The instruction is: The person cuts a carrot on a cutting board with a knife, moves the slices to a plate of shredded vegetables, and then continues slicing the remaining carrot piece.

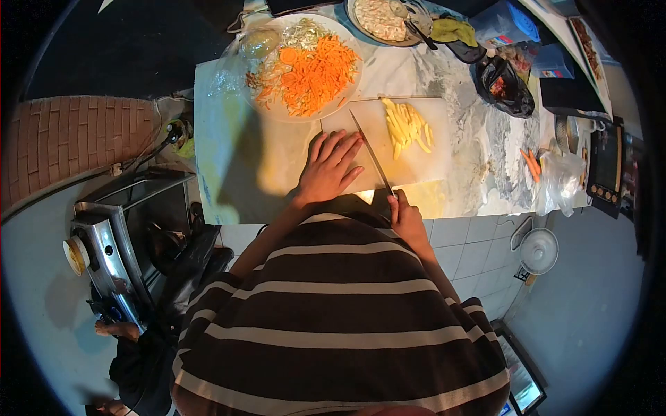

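My right hand (407, 216) is wrapped round the handle of a long kitchen knife (372, 154), whose blade slants up and left over the white cutting board (436, 163). My left hand (329, 166) lies palm down at the board's left side. Its fingers are stretched and spread, with the tips beside the blade. Whether anything small is under those fingers I cannot make out. Right of the blade, a pile of pale yellow cut sticks (404, 128) rests on the board. Beyond my left hand stands a large plate (352, 83) with shredded orange carrot (319, 73) and pale shreds.
At the back is a bowl of pale food (379, 19). A black plastic bag (504, 90), carrots (531, 166) and a clear bag (560, 179) sit on the marbled table (479, 182) at right. Another person's hand (116, 329) is by a metal stove (107, 260) at lower left.
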Tool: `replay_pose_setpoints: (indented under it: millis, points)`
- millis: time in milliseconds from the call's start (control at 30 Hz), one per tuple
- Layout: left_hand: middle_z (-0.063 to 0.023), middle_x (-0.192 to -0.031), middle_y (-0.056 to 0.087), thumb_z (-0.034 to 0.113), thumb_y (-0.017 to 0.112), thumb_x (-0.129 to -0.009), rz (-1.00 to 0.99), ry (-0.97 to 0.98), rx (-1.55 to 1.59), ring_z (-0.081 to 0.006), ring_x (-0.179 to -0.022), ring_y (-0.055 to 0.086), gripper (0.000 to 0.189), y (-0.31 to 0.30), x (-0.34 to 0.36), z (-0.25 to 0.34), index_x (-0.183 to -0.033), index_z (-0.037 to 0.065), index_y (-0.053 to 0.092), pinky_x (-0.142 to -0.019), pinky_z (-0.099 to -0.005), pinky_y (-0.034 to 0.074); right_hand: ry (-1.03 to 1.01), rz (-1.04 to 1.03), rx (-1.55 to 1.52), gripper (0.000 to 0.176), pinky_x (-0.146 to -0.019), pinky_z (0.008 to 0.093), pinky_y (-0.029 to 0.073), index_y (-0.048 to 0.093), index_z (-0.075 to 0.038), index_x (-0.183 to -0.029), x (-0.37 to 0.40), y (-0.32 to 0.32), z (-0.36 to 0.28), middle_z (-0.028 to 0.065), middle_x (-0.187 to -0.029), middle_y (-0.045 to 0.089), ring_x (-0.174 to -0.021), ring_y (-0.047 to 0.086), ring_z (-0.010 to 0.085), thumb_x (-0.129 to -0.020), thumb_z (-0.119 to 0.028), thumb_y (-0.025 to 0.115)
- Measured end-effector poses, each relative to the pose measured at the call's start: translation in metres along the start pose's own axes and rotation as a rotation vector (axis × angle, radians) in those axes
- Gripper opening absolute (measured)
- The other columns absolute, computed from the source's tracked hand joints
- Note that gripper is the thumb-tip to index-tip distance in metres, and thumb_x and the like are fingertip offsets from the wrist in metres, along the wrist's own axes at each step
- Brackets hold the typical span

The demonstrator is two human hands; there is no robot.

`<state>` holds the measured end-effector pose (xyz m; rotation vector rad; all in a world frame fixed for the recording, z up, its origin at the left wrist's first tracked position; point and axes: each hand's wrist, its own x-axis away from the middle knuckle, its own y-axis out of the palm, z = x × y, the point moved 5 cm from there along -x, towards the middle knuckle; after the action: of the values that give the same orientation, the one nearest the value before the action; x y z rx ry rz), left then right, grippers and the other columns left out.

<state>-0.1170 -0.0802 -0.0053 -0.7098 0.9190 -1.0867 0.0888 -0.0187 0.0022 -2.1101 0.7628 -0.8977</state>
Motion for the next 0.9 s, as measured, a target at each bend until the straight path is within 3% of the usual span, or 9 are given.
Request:
replay_pose_setpoints:
  millis: [500, 600, 667, 767, 900]
  points:
    - [-0.0107, -0.145, 0.045, 0.031, 0.064, -0.088, 0.009, -0.074, 0.129, -0.0295, -0.135, 0.039, 0.061, 0.0, -0.001, -0.004, -0.14, 0.003, 0.045, -0.115, -0.0484, 0.024, 0.046, -0.127, -0.02, 0.033, -0.059, 0.0603, 0.046, 0.048, 0.0, -0.111, -0.004, 0.007, 0.011, 0.0324, -0.08, 0.063, -0.072, 0.06, 0.0541, -0.103, -0.032, 0.045]
    - [-0.0122, -0.136, 0.051, 0.024, 0.064, -0.088, 0.129, -0.091, 0.143, -0.0309, -0.128, 0.045, 0.052, -0.008, 0.002, -0.006, -0.133, 0.004, 0.052, -0.11, -0.0477, 0.03, 0.056, -0.117, 0.004, 0.035, -0.059, 0.0606, 0.045, 0.048, -0.001, -0.112, -0.004, 0.006, 0.01, 0.033, -0.076, 0.062, -0.072, 0.06, 0.0543, -0.103, -0.034, 0.044]
    - [-0.0085, -0.125, 0.057, 0.021, 0.066, -0.086, 0.264, -0.212, 0.203, -0.0275, -0.116, 0.051, 0.04, -0.009, 0.014, -0.019, -0.123, 0.006, 0.061, -0.104, -0.0459, 0.035, 0.097, -0.151, -0.025, 0.035, -0.059, 0.0608, 0.045, 0.048, -0.001, -0.112, -0.005, 0.008, 0.016, 0.0333, -0.072, 0.061, -0.071, 0.059, 0.0543, -0.103, -0.035, 0.044]
    - [-0.007, -0.116, 0.061, 0.015, 0.067, -0.084, 0.31, -0.129, 0.161, -0.0266, -0.107, 0.053, 0.032, -0.014, 0.018, -0.022, -0.114, 0.008, 0.066, -0.097, -0.0444, 0.039, 0.071, -0.131, -0.011, 0.035, -0.058, 0.0608, 0.045, 0.047, -0.001, -0.112, -0.006, 0.009, 0.019, 0.0331, -0.068, 0.059, -0.069, 0.059, 0.0545, -0.103, -0.035, 0.044]
    - [-0.0042, -0.12, 0.061, 0.017, 0.066, -0.085, 0.256, -0.059, 0.102, -0.025, -0.115, 0.052, 0.032, -0.015, 0.016, -0.014, -0.116, 0.008, 0.067, -0.101, -0.0448, 0.038, 0.061, -0.134, -0.026, 0.034, -0.057, 0.0608, 0.045, 0.047, -0.002, -0.11, -0.007, 0.009, 0.017, 0.0325, -0.067, 0.059, -0.068, 0.059, 0.0545, -0.103, -0.035, 0.045]
